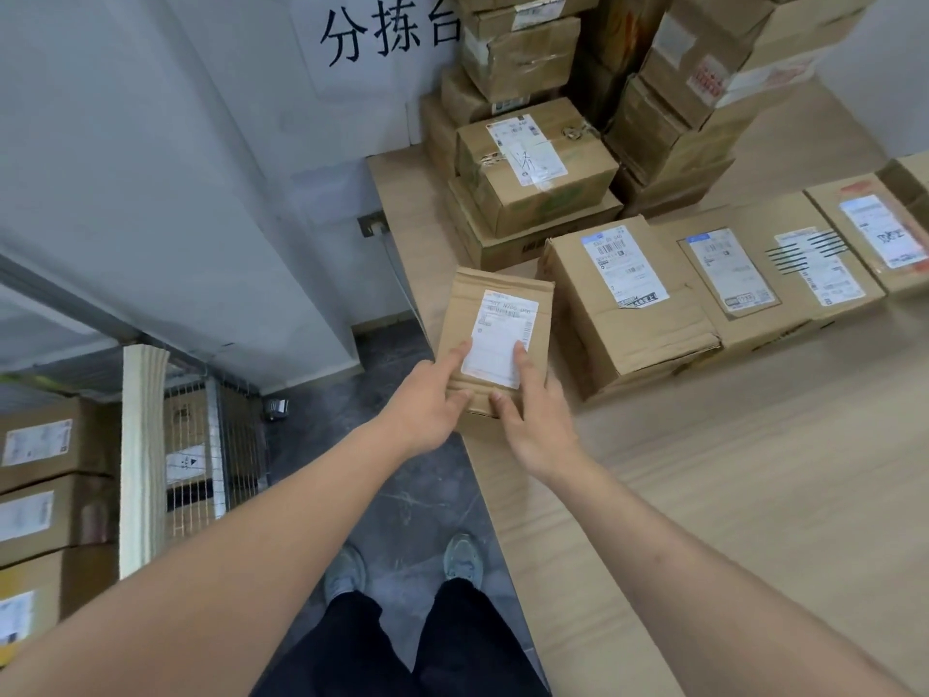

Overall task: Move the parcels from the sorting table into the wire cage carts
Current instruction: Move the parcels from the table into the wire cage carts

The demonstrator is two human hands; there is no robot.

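Both hands (pixel 427 410) (pixel 533 420) hold flat creased cardboard parcel (pixel 495 314)

Both bare arms are reaching forward, forearms converging. The left hand (pixel 427 410) and right hand (pixel 533 420) are gripping from either side, thumbs lying on top and fingers curling underneath.

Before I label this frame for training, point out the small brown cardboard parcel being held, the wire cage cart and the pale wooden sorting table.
small brown cardboard parcel (pixel 495 306): head view, upper face
wire cage cart (pixel 241 435): head view, mesh side
pale wooden sorting table (pixel 729 470): head view, bare top
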